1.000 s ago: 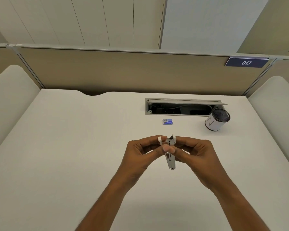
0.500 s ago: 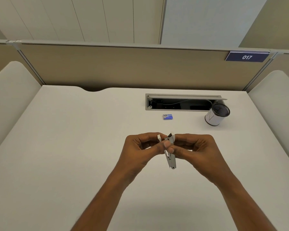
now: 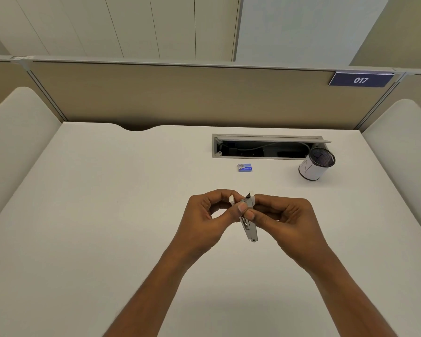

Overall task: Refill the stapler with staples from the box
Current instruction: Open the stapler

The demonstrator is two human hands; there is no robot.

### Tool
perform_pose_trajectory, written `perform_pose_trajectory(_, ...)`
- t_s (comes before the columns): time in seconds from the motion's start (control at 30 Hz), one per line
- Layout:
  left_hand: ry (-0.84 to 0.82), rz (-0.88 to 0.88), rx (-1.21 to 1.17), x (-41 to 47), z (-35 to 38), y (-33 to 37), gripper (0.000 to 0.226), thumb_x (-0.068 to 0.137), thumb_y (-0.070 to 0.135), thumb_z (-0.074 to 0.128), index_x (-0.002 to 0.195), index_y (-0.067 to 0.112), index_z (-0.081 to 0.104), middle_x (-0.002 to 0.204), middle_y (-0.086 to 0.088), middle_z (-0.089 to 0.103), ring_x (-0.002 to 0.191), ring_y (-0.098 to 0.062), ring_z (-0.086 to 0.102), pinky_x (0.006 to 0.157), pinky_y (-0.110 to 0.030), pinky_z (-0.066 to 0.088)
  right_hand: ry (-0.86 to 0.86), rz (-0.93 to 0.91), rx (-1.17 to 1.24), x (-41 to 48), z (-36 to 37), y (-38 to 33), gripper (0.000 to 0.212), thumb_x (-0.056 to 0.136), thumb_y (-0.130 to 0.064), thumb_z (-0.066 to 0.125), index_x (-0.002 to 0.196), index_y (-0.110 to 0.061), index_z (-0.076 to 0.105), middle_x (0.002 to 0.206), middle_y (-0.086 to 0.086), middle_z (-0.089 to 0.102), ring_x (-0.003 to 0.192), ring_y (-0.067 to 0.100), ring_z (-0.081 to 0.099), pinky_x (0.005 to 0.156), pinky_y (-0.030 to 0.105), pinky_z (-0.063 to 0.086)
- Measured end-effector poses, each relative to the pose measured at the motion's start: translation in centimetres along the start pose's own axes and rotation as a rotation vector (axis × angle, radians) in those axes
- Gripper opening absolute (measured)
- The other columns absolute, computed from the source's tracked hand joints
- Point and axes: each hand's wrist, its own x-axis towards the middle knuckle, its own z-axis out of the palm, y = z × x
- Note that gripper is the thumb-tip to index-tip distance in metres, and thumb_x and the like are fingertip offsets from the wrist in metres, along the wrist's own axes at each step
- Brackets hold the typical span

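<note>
left hand (image 3: 204, 220) & right hand (image 3: 284, 222) hold the stapler (image 3: 249, 229) over the counter (image 3: 107, 215), mid-front, each grip clamped on its top end. blue box (image 3: 245, 167) lies further back, well apart, print too small to read. divider sign (image 3: 361, 80) reads 017.

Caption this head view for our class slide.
Left hand and right hand hold the open stapler; staple box lies beyond.

Head view: sat on the person's head, faced forward and down
Nearness: close above the table (image 3: 102, 215), wide-angle
</note>
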Motion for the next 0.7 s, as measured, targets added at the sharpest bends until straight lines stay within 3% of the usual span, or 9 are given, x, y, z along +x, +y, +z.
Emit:
perform_pose_trajectory(0.1, -0.011, 0.005, -0.018, 0.0, 0.0, 0.0, 0.012, 0.091, 0.027, 0.076, 0.094, 0.016, 0.079, 0.093, -0.007, 0.077, 0.096, -0.034, 0.073, 0.09, -0.053, 0.062, 0.039, -0.028, -0.029, -0.2, 0.3, 0.1, 0.02, 0.087, -0.017, 0.077, 0.104, -0.027, 0.081, 0.099, -0.002, 0.082, 0.094, 0.02, 0.078, 0.086, 0.028, 0.061)
perform_pose_trajectory(0.23, -0.014, -0.005, -0.066, -0.1, 0.1, 0.1, 0.009, 0.092, 0.023, 0.076, 0.096, 0.015, 0.079, 0.096, -0.013, 0.077, 0.099, -0.034, 0.073, 0.084, -0.038, 0.064, 0.076, -0.023, -0.007, -0.3, 0.6, 0.4, 0.019, 0.087, -0.018, 0.078, 0.105, -0.022, 0.081, 0.1, 0.001, 0.081, 0.095, 0.023, 0.078, 0.087, 0.036, 0.062)
perform_pose_trajectory(0.4, -0.035, -0.078, -0.103, 0.0, -0.3, 0.1, 0.004, 0.094, 0.018, 0.075, 0.095, 0.017, 0.078, 0.095, -0.008, 0.078, 0.095, -0.02, 0.074, 0.079, -0.032, 0.062, 0.11, 0.049, 0.026, -0.3, 0.7, 0.7, 0.021, 0.085, -0.013, 0.079, 0.106, -0.019, 0.081, 0.099, 0.003, 0.082, 0.094, 0.024, 0.078, 0.085, 0.044, 0.063)
perform_pose_trajectory(0.6, -0.103, -0.085, 0.029, 0.5, -1.1, 0.8, 0.006, 0.093, 0.019, 0.077, 0.097, 0.016, 0.08, 0.096, -0.01, 0.079, 0.097, -0.029, 0.075, 0.076, -0.035, 0.065, -0.065, 0.117, -0.053, 0.4, -0.7, -0.2, 0.038, 0.081, -0.017, 0.082, 0.118, -0.023, 0.073, 0.105, 0.0, 0.08, 0.096, 0.021, 0.078, 0.087, 0.037, 0.063)
perform_pose_trajectory(0.7, -0.127, -0.088, 0.068, 0.6, -1.2, 1.0, 0.01, 0.09, 0.021, 0.08, 0.1, 0.017, 0.081, 0.094, -0.006, 0.08, 0.095, -0.025, 0.076, 0.076, -0.033, 0.065, -0.142, 0.101, -0.077, 0.7, -1.3, -0.6, 0.034, 0.085, -0.017, 0.079, 0.117, -0.024, 0.074, 0.105, 0.001, 0.081, 0.099, 0.02, 0.077, 0.088, 0.034, 0.062)
